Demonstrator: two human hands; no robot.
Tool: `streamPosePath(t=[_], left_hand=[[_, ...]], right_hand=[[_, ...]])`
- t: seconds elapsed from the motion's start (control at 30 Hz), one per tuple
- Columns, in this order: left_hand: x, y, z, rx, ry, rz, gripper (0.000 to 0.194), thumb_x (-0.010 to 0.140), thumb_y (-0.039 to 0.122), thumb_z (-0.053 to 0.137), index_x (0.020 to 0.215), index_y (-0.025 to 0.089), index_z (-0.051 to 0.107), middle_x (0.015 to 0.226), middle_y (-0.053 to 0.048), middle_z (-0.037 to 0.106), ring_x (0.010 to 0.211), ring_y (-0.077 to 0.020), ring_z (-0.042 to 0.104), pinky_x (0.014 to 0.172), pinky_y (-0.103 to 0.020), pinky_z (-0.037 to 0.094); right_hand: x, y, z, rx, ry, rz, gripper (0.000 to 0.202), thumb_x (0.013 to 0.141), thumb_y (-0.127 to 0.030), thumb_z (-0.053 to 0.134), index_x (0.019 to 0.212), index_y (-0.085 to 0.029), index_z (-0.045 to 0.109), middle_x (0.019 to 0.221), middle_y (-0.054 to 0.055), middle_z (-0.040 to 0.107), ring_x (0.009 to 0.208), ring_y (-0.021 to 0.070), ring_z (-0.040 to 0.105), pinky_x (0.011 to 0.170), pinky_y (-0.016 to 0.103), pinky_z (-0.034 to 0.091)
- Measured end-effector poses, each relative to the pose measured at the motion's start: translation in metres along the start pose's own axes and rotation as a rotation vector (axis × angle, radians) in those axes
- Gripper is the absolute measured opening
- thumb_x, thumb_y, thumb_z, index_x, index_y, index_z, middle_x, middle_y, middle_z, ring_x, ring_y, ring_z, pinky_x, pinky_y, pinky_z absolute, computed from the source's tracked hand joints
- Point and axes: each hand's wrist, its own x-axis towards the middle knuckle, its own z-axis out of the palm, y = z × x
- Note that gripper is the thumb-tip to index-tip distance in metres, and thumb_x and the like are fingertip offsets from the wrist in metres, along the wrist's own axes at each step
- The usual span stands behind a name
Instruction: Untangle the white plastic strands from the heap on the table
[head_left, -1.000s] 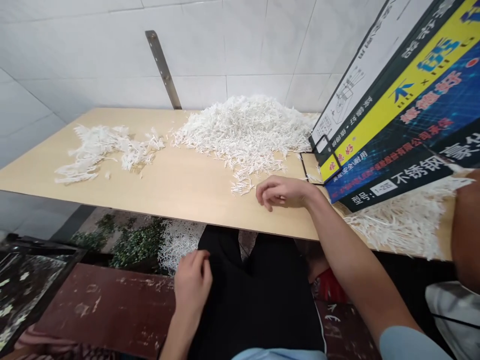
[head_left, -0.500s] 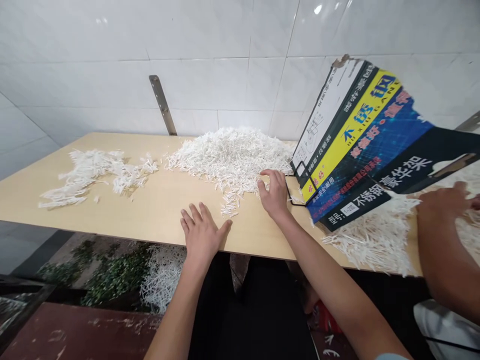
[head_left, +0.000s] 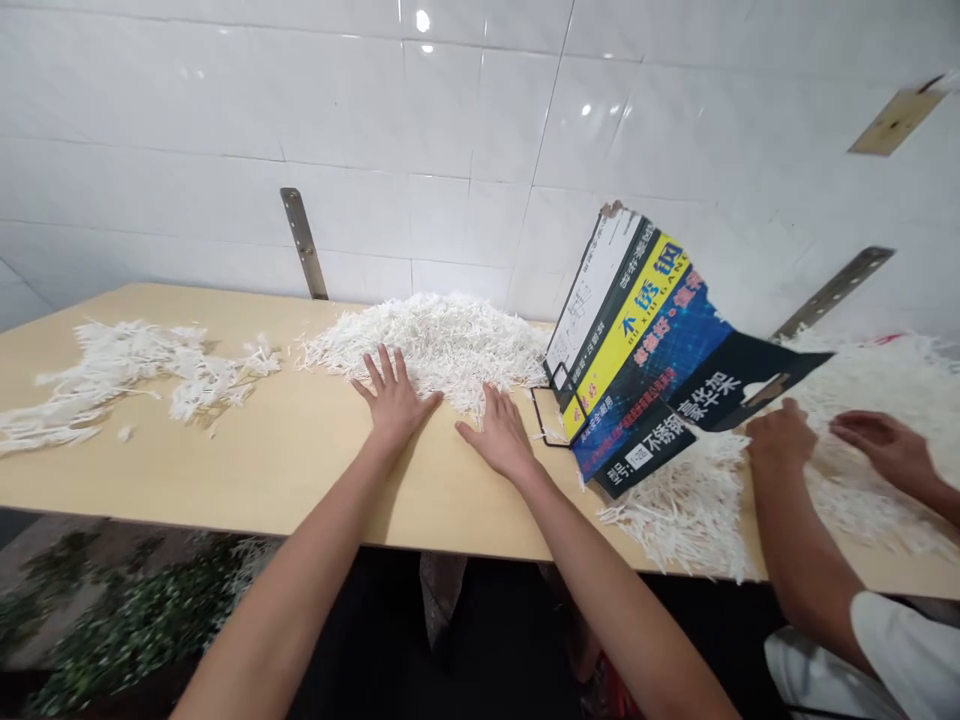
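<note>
A heap of short white strips (head_left: pixel 442 340) lies against the tiled wall on the wooden board (head_left: pixel 247 480). My left hand (head_left: pixel 394 400) is spread at the front left edge of the heap, its fingertips against the strips. At the front right edge is my right hand (head_left: pixel 501 430), fingers stretched toward the pile and thumb apart. Neither hand grips anything. On the left of the board lies a thinner scatter of longer white strands (head_left: pixel 135 365). What the strips are made of I cannot tell.
A printed cardboard panel (head_left: pixel 637 370) stands upright right of the heap, by a black wire frame (head_left: pixel 551 415). Beyond it a co-worker's hands (head_left: pixel 784 435) are over more white strips (head_left: pixel 862 480). Metal brackets (head_left: pixel 304 245) are on the wall. Green plants (head_left: pixel 142 610) show below the board.
My left hand has moved forward from the board's front to the heap's edge. My right hand has come left, away from the wire frame, and its fingers have straightened. The view has shifted right.
</note>
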Motion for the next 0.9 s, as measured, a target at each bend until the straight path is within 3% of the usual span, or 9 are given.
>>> streamPosePath(t=[0.13,0.3,0.53,0.67,0.73,0.9], left_hand=[[0.027,-0.023,0.005,-0.012,-0.025,0.11,0.112,0.082,0.07,0.061,0.167,0.018,0.01,0.174,-0.015,-0.008,0.158,-0.0428,-0.015,0.12,-0.074,0.001],[0.03,-0.03,0.014,-0.027,-0.031,0.238,0.099,0.088,0.068,0.058,0.166,0.022,0.018,0.174,-0.016,0.002,0.16,-0.0412,-0.004,0.122,-0.07,0.008],[0.045,-0.047,0.014,-0.073,-0.057,0.237,0.092,0.087,0.057,0.067,0.164,0.03,0.025,0.175,-0.013,0.001,0.159,-0.0426,-0.006,0.12,-0.072,0.009],[0.056,-0.069,0.008,-0.078,-0.005,0.032,0.119,0.074,0.069,0.074,0.166,0.024,0.015,0.174,-0.019,-0.002,0.157,-0.0482,-0.01,0.117,-0.077,0.004],[0.057,-0.074,0.003,-0.047,0.065,-0.051,0.121,0.071,0.068,0.078,0.165,0.024,0.017,0.173,-0.02,-0.001,0.157,-0.0495,-0.008,0.116,-0.077,0.008],[0.052,-0.073,-0.003,-0.057,0.182,-0.121,0.083,0.079,0.048,0.078,0.151,0.024,0.044,0.162,-0.023,0.026,0.146,-0.0485,0.026,0.109,-0.066,0.035]], right_hand=[[0.002,0.001,0.0,-0.029,-0.019,-0.026,0.1,0.09,-0.065,0.055,0.165,-0.013,0.014,0.173,0.016,0.014,0.161,0.0338,0.01,0.128,0.048,0.017],[0.016,-0.018,0.012,-0.117,-0.067,-0.068,0.104,0.09,-0.073,0.05,0.167,-0.016,0.008,0.174,0.013,-0.007,0.16,0.0355,-0.012,0.128,0.054,0.007],[0.078,-0.038,0.033,-0.211,0.002,-0.144,0.092,0.097,-0.073,0.035,0.167,-0.022,0.004,0.172,0.008,-0.019,0.158,0.0337,-0.021,0.123,0.067,-0.003],[0.11,-0.026,0.029,-0.312,0.047,-0.313,0.092,0.096,-0.074,0.04,0.167,-0.024,0.009,0.173,0.009,-0.014,0.159,0.0356,-0.018,0.119,0.073,-0.006],[0.119,-0.016,0.024,-0.368,0.104,-0.38,0.091,0.095,-0.072,0.045,0.166,-0.023,0.016,0.174,0.011,-0.007,0.16,0.0366,-0.014,0.119,0.073,-0.007],[0.124,0.003,0.014,-0.416,0.186,-0.564,0.07,0.097,-0.062,0.051,0.155,-0.023,0.043,0.171,0.014,0.024,0.159,0.0368,0.011,0.123,0.064,0.008]])
